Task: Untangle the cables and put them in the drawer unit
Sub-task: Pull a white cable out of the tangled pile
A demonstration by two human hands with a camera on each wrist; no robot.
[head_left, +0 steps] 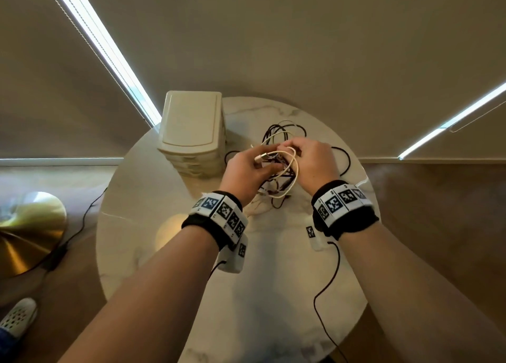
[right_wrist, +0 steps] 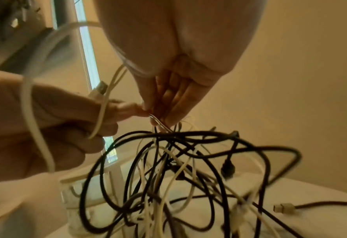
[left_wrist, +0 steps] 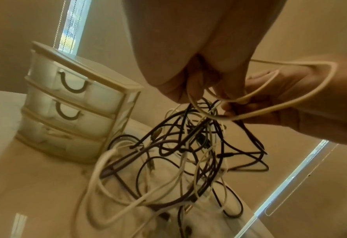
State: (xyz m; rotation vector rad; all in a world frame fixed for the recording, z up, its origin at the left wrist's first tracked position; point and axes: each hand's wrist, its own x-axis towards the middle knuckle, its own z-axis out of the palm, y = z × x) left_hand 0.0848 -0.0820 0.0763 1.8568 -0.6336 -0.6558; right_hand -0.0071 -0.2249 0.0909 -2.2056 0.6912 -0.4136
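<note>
A tangle of black and white cables (head_left: 276,132) lies on the round marble table (head_left: 164,215), partly lifted by both hands. My left hand (head_left: 269,161) grips a looped cream cable (left_wrist: 303,103) with a USB plug (right_wrist: 99,90) sticking out past the thumb. My right hand (head_left: 287,147) pinches a thin strand (right_wrist: 158,120) at the top of the tangle (right_wrist: 189,169), right against the left fingertips. The cream drawer unit (head_left: 191,132) stands just left of the hands, and its three drawers (left_wrist: 73,103) are closed.
A loose plug (right_wrist: 284,208) on a dark cable lies on the table to the right. A black lead (head_left: 325,288) runs from my right wristband across the near table. On the floor at left are a brass lamp base (head_left: 27,231) and a shoe (head_left: 17,317).
</note>
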